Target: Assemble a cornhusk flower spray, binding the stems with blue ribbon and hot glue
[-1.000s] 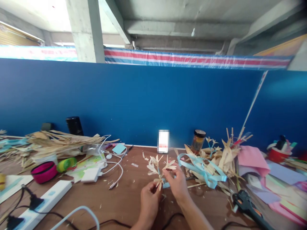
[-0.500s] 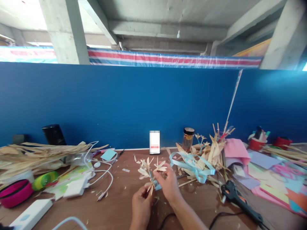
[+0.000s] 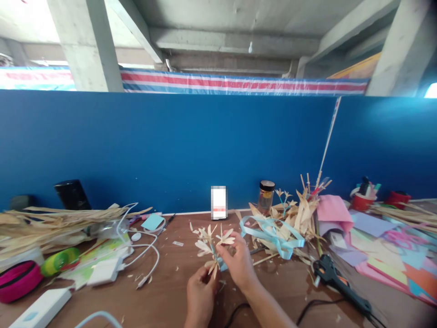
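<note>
Between my hands, above the brown table, is a spray of pale dried-husk flowers [image 3: 206, 245] on a stem wrapped in light blue. My left hand [image 3: 200, 291] is closed, thumb and fingers pinching the spray low down, by its lowest flower. Higher up, my right hand [image 3: 239, 264] is closed with thumb and fingers at the upper right flower [image 3: 225, 238] and its stalk. A bit of light blue ribbon shows between the two hands. The fingertips partly cover the stem.
A hot glue gun [image 3: 341, 287] with a black cord lies at the right. Blue ribbon [image 3: 287, 243], husks and a lidded jar [image 3: 266, 197] stand behind it. Coloured paper [image 3: 378, 248] covers the far right. Cables, a power strip [image 3: 43, 310] and dried strips [image 3: 68, 223] lie left.
The whole view has shifted slightly, with things appearing a little further left. Both hands keep their hold on the flower spray, almost unmoved.
</note>
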{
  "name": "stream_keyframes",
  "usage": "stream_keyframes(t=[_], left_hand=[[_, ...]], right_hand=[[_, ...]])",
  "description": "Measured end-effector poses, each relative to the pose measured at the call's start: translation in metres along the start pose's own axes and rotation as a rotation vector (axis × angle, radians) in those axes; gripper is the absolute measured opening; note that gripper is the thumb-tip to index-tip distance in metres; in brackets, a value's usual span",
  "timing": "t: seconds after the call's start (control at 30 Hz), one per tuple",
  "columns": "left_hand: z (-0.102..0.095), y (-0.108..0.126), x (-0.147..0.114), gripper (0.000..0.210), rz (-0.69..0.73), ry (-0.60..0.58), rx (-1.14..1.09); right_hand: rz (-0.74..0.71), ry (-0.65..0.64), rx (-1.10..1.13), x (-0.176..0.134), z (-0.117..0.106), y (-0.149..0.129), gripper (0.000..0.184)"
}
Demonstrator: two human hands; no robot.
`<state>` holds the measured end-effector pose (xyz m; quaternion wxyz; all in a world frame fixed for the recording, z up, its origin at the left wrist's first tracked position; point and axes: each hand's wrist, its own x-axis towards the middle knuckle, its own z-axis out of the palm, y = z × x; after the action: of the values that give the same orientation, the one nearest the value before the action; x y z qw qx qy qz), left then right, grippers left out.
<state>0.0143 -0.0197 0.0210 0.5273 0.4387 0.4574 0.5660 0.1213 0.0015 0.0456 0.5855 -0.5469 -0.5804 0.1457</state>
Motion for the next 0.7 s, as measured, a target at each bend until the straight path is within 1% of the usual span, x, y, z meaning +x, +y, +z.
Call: stream_keyframes(t=[0.1, 0.33, 0.5, 0.7], left_hand=[[0.0003, 0.0003, -0.0003, 0.033, 0.001, 0.006, 0.010], [-0.0017, -0.0048, 0.0010, 0.032, 0.010, -0.017, -0.003], [-0.0018, -0.0054, 0.0010, 0.032, -0.006, -0.020, 0.001], [-0.0010, -0.0051, 0.0012, 0.033, -0.015, -0.031, 0.009]], right_hand=[[-0.016, 0.008, -0.013, 0.0001, 0.0002, 0.0010, 0.009], [0.006, -0.010, 0.001, 0.0004, -0.0007, -0.0003, 0.011], [-0.018, -0.008, -0.003, 0.0004, -0.0016, -0.0012, 0.012], [-0.003, -0.025, -0.009, 0.0003, -0.0018, -0.0017, 0.013]])
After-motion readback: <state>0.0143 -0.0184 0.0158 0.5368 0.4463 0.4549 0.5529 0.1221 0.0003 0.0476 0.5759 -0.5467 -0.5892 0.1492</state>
